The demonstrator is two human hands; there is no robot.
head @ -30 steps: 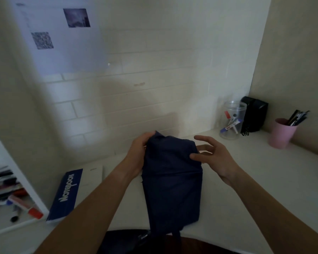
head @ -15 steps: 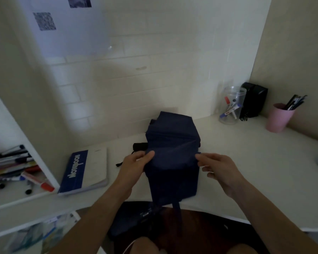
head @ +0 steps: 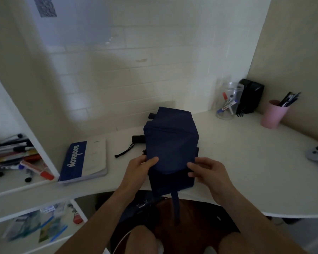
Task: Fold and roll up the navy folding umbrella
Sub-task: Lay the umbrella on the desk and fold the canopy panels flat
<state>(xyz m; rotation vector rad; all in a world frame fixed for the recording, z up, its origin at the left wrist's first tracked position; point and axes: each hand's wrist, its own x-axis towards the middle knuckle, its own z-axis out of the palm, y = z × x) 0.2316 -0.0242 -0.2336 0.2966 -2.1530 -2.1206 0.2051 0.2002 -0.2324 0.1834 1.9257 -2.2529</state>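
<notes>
Lying flat on the white counter (head: 246, 153), the navy folding umbrella (head: 170, 142) has its canopy fabric doubled into a broad panel, with its black handle (head: 138, 139) and wrist cord (head: 124, 152) projecting to the left. The left hand (head: 139, 170) pinches the near-left edge of the fabric between thumb and fingers. The right hand (head: 208, 173) pinches the near-right edge, fingers curled over the cloth. A closure strap (head: 175, 206) hangs off the counter edge. A blue notebook (head: 84, 160) lies left of the umbrella. A clear jar (head: 229, 103), a black box (head: 251, 96) and a pink cup (head: 273, 114) of pens stand at the back right.
</notes>
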